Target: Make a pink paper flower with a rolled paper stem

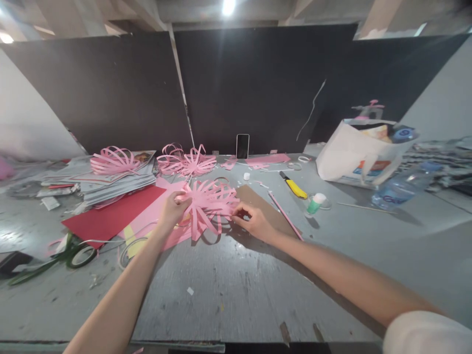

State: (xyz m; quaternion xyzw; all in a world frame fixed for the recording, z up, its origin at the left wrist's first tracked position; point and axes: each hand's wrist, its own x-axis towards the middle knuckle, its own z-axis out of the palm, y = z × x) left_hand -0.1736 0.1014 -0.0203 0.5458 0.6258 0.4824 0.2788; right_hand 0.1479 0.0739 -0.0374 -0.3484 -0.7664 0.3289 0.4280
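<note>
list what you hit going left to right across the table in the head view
green tape roll → red paper sheet → left hand → pink paper flower → right hand → yellow utility knife → glue bottle → water bottle

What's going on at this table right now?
A person holds a pink paper flower of looped strips between both hands: the left hand grips its left edge, the right hand pinches its right side. It sits just above pink and red paper sheets and a brown card. Three similar flowers lie further back. A yellow utility knife, a glue bottle and tape rolls lie around.
</note>
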